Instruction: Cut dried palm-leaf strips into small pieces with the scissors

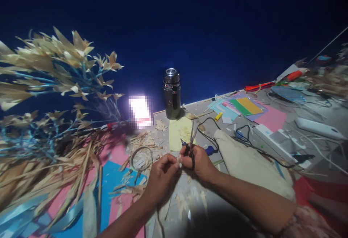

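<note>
My left hand point(162, 172) is closed in a pinch, its fingertips meeting those of my right hand over a small whitish piece point(180, 165). The piece is too small to name. My right hand point(200, 163) is closed around scissors point(191, 136), whose blades point up and away from me and whose dark handle loops by the fingers. Just beyond the right hand lies a blue tool point(210, 150) with a cord; the hand partly hides it. A pointed tip shows near the right fingers. A yellow paper sheet point(176, 134) lies ahead of both hands.
A dark metal flask point(172, 98) stands at the back edge. Left are dried leaf flowers point(78, 56), husk strips and a ring of tape point(141, 158). To the right are a cream cloth bundle point(244, 158), a power strip point(280, 143), cables and coloured sheets point(246, 106).
</note>
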`<state>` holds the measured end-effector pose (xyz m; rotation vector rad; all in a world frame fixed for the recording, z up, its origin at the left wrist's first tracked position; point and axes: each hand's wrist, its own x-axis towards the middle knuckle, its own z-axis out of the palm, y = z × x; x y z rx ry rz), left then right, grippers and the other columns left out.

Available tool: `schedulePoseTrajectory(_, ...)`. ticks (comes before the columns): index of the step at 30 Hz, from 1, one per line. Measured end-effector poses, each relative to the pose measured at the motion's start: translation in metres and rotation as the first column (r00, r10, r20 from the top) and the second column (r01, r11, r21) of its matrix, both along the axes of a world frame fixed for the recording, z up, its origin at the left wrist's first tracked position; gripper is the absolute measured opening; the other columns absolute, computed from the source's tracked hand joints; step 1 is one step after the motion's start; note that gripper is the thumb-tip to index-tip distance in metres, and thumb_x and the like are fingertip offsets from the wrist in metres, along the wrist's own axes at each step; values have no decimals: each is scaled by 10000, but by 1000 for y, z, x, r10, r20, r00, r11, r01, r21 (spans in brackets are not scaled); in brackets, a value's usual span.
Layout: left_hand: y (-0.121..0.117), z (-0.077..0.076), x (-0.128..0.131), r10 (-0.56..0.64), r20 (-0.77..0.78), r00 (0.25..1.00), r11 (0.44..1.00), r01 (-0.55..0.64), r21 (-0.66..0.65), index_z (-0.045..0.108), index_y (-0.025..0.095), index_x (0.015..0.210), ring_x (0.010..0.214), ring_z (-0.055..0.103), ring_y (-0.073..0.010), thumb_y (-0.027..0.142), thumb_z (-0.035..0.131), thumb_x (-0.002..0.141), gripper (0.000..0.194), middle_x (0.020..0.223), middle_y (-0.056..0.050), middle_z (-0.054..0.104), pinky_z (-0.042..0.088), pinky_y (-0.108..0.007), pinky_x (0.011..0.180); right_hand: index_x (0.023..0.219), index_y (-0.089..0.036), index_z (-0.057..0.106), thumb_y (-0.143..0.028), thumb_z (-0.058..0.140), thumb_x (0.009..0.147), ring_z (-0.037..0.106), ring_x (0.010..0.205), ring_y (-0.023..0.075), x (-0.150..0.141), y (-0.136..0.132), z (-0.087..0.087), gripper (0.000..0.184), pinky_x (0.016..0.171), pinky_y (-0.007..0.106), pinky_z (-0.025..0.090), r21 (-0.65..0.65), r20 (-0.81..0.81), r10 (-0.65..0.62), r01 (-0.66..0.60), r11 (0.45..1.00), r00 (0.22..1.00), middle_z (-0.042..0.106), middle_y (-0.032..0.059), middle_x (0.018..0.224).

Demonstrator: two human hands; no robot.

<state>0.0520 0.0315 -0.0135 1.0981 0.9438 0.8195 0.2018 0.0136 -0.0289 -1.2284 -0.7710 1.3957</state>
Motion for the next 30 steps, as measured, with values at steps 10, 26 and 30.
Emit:
schedulePoseTrajectory(10,60,9,-17,135,-256,957,988,-110,111,639,175,741,468,488,-107,373,737,716,223,527,39,585,358,-218,481,876,-165,596,-343,828,667,479,581,100,9,5,0,360,546,230,358,35,45,22,-23,999,999,583,-26,694)
schedulePoseTrajectory(26,152,21,-28,193,-422,886,960,-81,268,721,125,849,534,548,-121,318,747,763,213,723,-28,698,408,-238,491,771,-152,645,-382,812,667,472,508,86,21,9,4,303,472,207,373,46,123,106,-113,993,987,619,-6,657)
schedulePoseTrajectory(30,77,52,-35,-7,-324,946,974,79,211,771,167,942,742,662,-190,388,747,751,293,943,-91,765,500,-286,647,721,-130,679,-438,788,693,430,417,72,21,1,7,328,397,202,306,64,95,318,-325,944,943,678,40,654)
